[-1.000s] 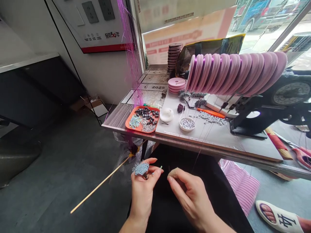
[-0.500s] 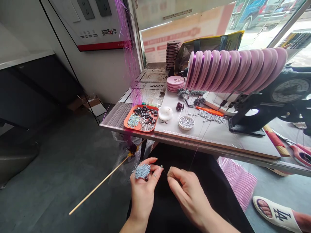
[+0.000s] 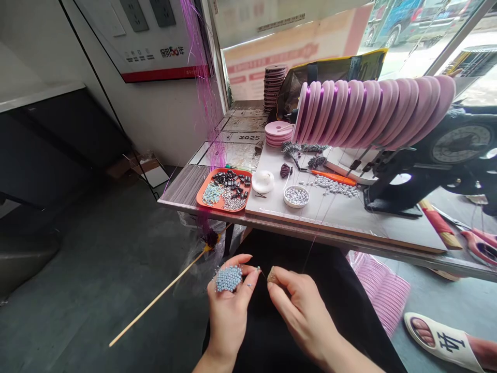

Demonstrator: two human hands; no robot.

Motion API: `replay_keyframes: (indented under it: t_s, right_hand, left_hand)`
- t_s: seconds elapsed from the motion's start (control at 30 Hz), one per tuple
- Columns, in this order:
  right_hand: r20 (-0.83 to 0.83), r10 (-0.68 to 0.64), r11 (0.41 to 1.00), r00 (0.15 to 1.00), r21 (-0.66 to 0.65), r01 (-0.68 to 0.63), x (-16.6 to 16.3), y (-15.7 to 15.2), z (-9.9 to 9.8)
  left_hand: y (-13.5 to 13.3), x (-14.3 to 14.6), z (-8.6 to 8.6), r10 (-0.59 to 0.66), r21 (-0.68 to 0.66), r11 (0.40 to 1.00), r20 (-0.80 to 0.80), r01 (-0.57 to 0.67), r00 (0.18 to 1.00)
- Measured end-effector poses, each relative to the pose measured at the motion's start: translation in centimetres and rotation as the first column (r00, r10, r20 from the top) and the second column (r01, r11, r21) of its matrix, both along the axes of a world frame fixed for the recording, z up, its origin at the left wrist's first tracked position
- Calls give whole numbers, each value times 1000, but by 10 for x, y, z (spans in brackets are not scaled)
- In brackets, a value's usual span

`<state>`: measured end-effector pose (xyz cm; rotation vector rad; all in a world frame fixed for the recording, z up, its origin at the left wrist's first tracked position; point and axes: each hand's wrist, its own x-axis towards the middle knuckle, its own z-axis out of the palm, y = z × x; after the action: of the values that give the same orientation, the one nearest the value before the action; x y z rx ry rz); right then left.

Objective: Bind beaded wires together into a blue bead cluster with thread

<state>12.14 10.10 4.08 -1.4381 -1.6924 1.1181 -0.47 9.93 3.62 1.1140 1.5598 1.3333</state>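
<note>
My left hand (image 3: pixel 230 313) is over my lap, with a cluster of small light-blue beads (image 3: pixel 229 279) resting against its fingers. Its thumb and forefinger pinch a tiny bead (image 3: pixel 258 268) at their tips. Close by on the right, my right hand (image 3: pixel 301 300) is closed, thumb pressed to forefinger. A thin dark thread (image 3: pixel 263 273) runs between the two pinches, hard to make out. What else lies inside the right fingers is hidden.
On the table stand an orange tray (image 3: pixel 201 199) of mixed beads, a white dish (image 3: pixel 286 201) of pale beads, and a black machine (image 3: pixel 396 191) carrying pink spools (image 3: pixel 349 114). Scissors (image 3: pixel 479 243) lie at right. A wooden stick (image 3: pixel 159 295) slants over the floor at left.
The bead cluster has turned slightly, so more of its beaded face shows. Both hands keep their pinches nearly in place. The view has shifted a little.
</note>
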Motion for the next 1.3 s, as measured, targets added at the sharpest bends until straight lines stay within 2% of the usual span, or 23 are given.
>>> replay_keyframes:
  t_s: [0.17, 0.57, 0.7, 0.87, 1.03, 1.3]
  right_hand:
    - [-15, 9, 1000, 1000, 17, -9, 0, 1, 1]
    - [-30, 6, 999, 1000, 33, -5, -1, -1, 2]
    - [-94, 0, 1000, 996, -20, -2, 0, -1, 3]
    - [-305, -9, 984, 952, -171, -46, 3, 0, 3]
    - [-373, -37, 979, 927, -198, -40, 3, 1, 2]
    - [-338, -25, 985, 941, -169, -34, 3, 0, 1]
  left_hand:
    - [-2, 0, 1, -1, 30, 1000, -40, 2, 999]
    - [0, 1, 2, 9, 12, 1000, -24, -9, 1000]
    - [-3, 0, -2, -16, 75, 997, -130, 26, 991]
    - [-7, -3, -2, -8, 208, 975, -333, 82, 943]
    - [-7, -5, -4, -2, 228, 969, -364, 91, 932]
    - [-9, -2, -3, -5, 240, 966, -344, 93, 939]
